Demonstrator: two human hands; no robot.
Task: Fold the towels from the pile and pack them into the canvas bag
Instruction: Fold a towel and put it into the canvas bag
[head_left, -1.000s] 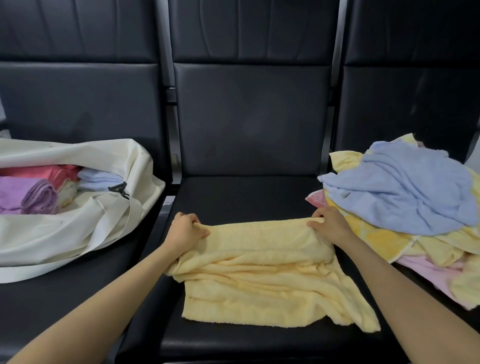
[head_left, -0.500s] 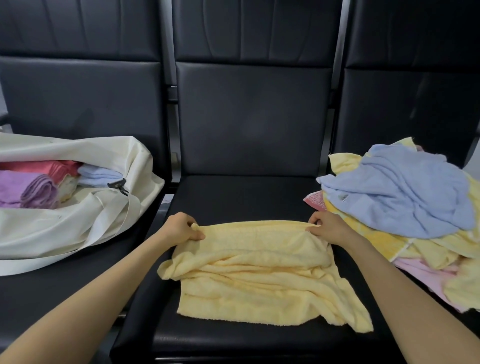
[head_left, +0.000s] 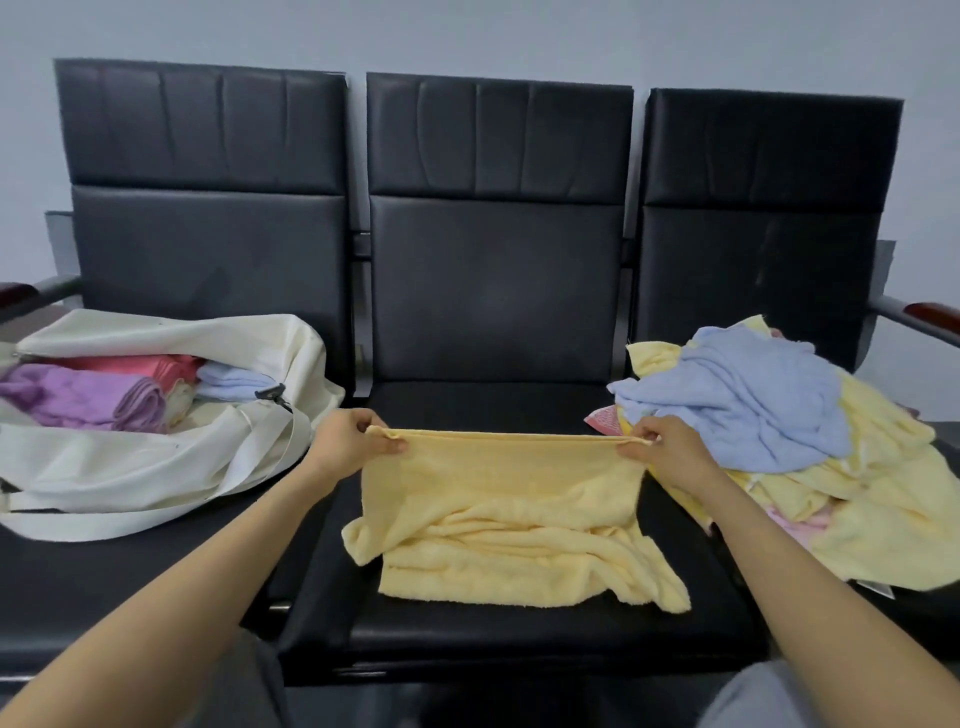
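1. At the centre of the frame, on the middle seat of the bench (head_left: 545, 631), lies the yellow towel (head_left: 509, 525). Its far edge is lifted and drawn taut, and the rest sits rumpled on the seat.
2. My left hand (head_left: 348, 441) pinches the left end of that edge and my right hand (head_left: 670, 452) pinches the right end. Both are closed on the cloth.
3. I judge this to be the squaring-up before a fold. To do it well I want even tension between both hands, so the raised edge runs straight and level.
4. The lower layers are creased, one corner flops out at lower left and another trails at lower right. I would shake these flat and match the corners first, or the fold will come out skewed.
5. The pile (head_left: 779, 415) at the right of the frame is just beside my right hand, so I must not snag it.
6. The canvas bag (head_left: 156, 467) lies open at the left of the frame with folded towels (head_left: 78, 397) inside, and it is where this one goes next.
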